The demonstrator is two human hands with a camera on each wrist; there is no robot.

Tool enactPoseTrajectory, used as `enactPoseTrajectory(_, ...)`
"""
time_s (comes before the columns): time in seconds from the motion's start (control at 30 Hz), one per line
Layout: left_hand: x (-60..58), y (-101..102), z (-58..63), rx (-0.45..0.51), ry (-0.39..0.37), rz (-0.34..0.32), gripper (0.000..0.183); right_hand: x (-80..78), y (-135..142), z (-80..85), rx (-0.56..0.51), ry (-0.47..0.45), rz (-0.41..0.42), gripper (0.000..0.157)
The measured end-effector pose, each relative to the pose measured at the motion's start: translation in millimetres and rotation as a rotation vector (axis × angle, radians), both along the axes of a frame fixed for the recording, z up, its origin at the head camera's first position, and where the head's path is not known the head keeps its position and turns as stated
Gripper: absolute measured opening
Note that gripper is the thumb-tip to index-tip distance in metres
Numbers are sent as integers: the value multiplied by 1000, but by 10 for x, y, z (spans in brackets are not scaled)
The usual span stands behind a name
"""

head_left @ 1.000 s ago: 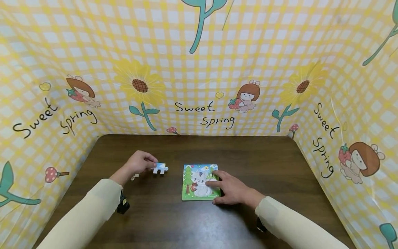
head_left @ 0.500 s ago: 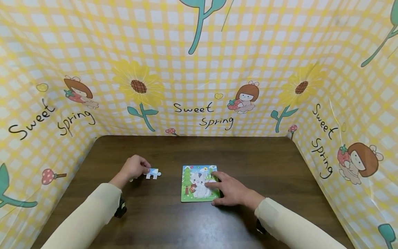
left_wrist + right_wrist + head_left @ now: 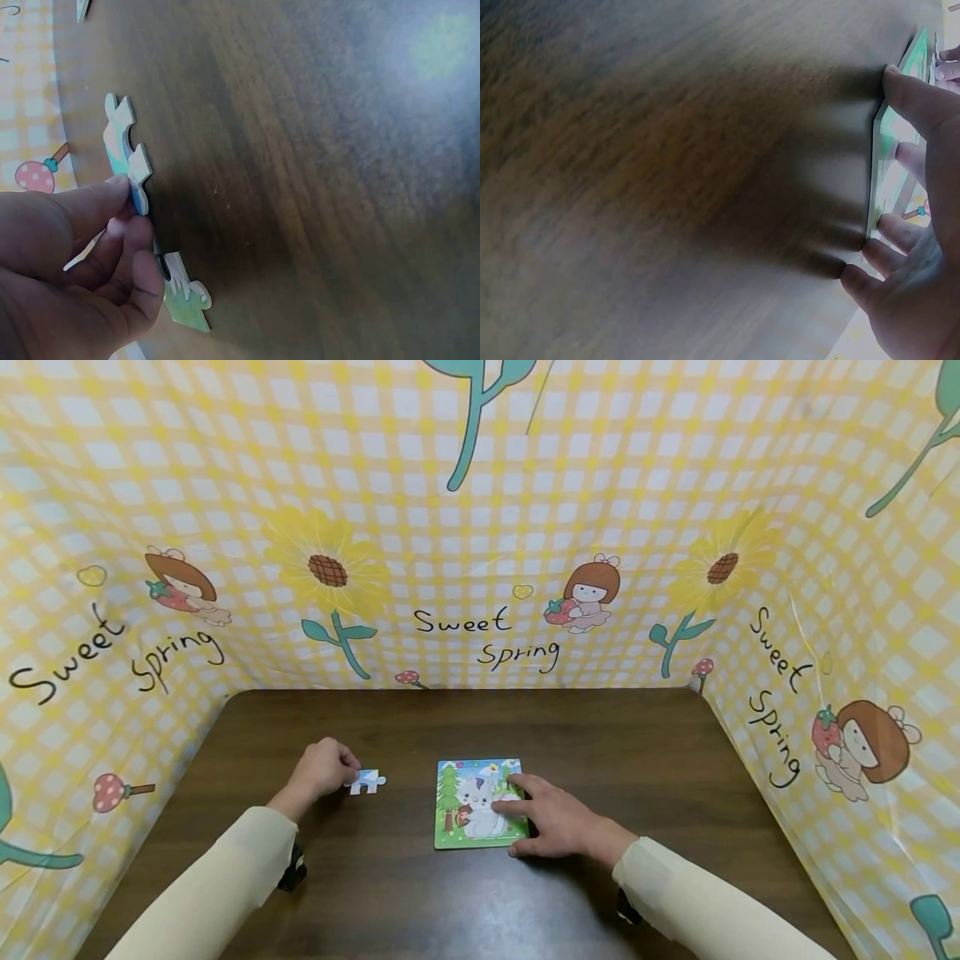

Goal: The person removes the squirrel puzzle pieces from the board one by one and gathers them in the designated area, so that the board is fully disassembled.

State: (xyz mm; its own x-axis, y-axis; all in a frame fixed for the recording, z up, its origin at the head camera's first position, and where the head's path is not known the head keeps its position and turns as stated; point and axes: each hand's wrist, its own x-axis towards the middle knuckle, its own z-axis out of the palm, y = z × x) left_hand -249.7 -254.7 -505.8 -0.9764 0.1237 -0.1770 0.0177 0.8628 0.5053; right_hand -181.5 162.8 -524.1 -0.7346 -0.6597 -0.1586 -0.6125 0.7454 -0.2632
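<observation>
In the head view, my left hand point(image 3: 321, 768) pinches a blue and white jigsaw piece point(image 3: 368, 780) between thumb and fingertips, to the left of the puzzle. The left wrist view shows this jigsaw piece point(image 3: 118, 154) with its pale edge toward the camera. A second jigsaw piece point(image 3: 187, 306), green and white, lies on the table below those fingers. My right hand point(image 3: 558, 818) rests on the right side of a square jigsaw puzzle point(image 3: 474, 810), printed with a white animal and green trees. Its fingers are spread, with the thumb at the lower right corner.
The dark wooden table point(image 3: 420, 893) carries the puzzle and the loose pieces. A yellow checked cloth point(image 3: 450, 552) hangs around its back and both sides. Another pale-edged piece point(image 3: 84, 252) shows partly behind the left fingers.
My left hand has moved left and slightly nearer with the blue and white jigsaw piece, then nearly stopped. The right hand stays on the puzzle. The head view has shifted a little.
</observation>
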Motion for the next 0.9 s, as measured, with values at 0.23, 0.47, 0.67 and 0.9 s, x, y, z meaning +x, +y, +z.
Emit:
enactPoseTrajectory(0.23,19,-13,5,4,13,32,6,9,-18,14,-9,1,2,70)
enactPoseTrajectory(0.47,32,161,92,14,99,-10,10,21,8,-2,-27,-22,4,69)
enactPoseTrajectory(0.67,88,584,225,106,69,-71,12,21,34,-35,-41,-23,3,68)
enactPoseTrajectory(0.9,119,1124,276,191,-7,-142,17,30,68,-34,-68,-28,-13,67)
